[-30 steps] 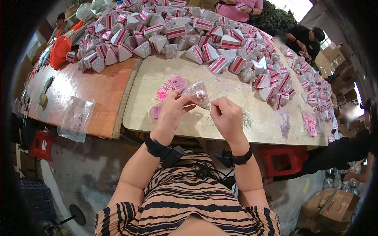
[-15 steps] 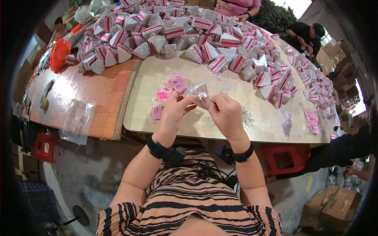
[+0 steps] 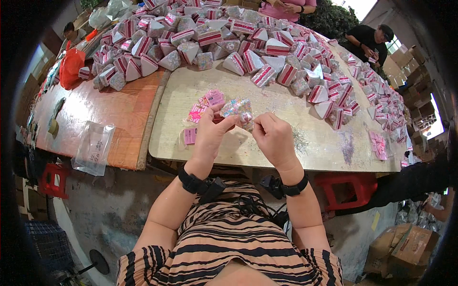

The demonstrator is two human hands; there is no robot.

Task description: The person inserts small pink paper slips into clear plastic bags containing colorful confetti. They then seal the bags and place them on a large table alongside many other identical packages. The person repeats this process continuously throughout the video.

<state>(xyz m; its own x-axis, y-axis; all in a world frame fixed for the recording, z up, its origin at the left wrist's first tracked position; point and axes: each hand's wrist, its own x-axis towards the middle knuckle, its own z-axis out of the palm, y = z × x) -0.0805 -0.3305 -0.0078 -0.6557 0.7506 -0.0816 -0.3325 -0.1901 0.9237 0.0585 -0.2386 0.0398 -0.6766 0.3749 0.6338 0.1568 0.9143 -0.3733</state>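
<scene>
My left hand is closed on a toy cake slice with a multicoloured, sprinkle-like surface, held above the pale tabletop. Its thumb lies along the near side of the slice. My right hand is at the slice's right edge, thumb and finger pinched together; whatever they grip is too small to make out. Just beyond my left hand lie pink printed cards, and another pink card sits beside my left wrist.
A big heap of wrapped cake slices covers the far side. Silvery shreds and purple glitter lie to the right. A clear plastic bag hangs over the orange board's edge. Two people work beyond the heap; a red stool stands below.
The slice has tilted slightly in my left hand, while my right hand keeps its pinch at the edge. At the far right, a person in black has raised their head.
</scene>
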